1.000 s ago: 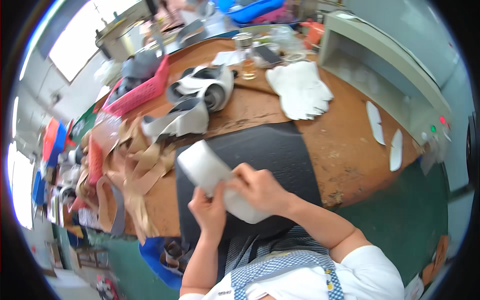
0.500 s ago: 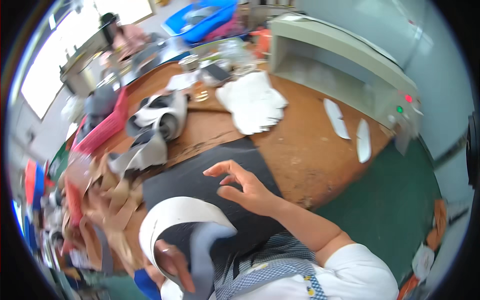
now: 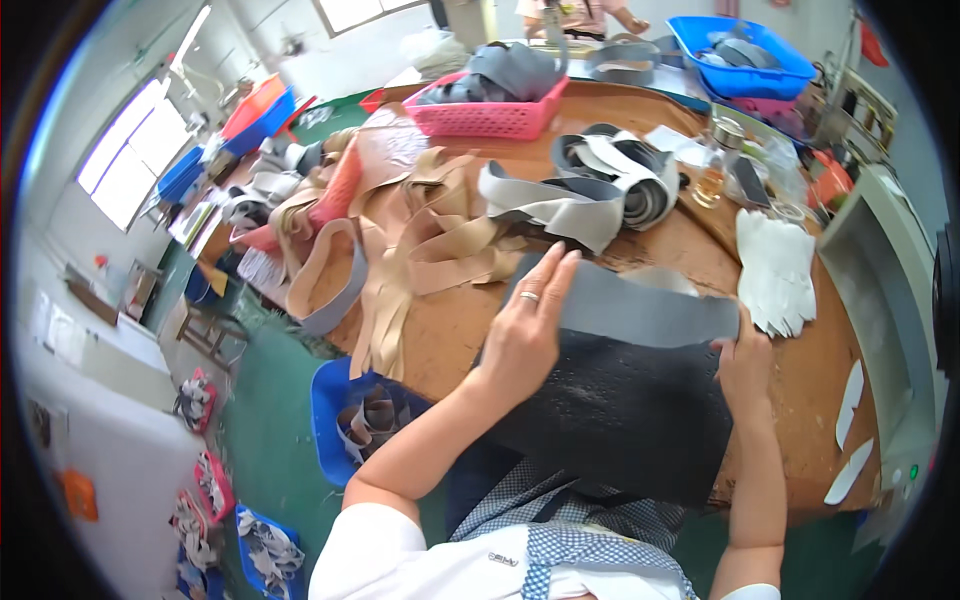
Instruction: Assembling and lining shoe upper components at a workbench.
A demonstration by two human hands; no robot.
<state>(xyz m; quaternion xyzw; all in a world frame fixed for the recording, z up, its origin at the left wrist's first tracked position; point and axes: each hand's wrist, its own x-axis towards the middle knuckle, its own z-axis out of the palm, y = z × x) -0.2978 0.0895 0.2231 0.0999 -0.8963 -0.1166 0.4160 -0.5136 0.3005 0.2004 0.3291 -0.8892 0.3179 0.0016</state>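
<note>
A grey band of leather-like sheet [image 3: 645, 308] lies across the far part of a black mat [image 3: 620, 410] in front of me. A pale curved piece [image 3: 660, 280], seemingly the band's other side, shows behind its far edge. My left hand [image 3: 525, 325], with a ring on one finger, lies along the band's left end, its fingers stretched out; the thumb is hidden. At the right end, my right hand [image 3: 745, 365] has its fingers curled and pinches the band's edge. Beyond the mat, coiled grey-and-white bands [image 3: 625, 180] rest on the table.
Tan strips [image 3: 450, 225] spread over the brown table left of the mat. A pink basket [image 3: 490, 118] stands at the back. White cut pieces [image 3: 775, 270] and a pale machine [image 3: 880, 240] are to the right. A blue bin [image 3: 335, 420] stands below the left edge. Someone sits opposite.
My view has swung left. The band, earlier a raised loop around my left hand, now lies across the mat. My right hand, earlier empty above the mat, now grips the band's right end.
</note>
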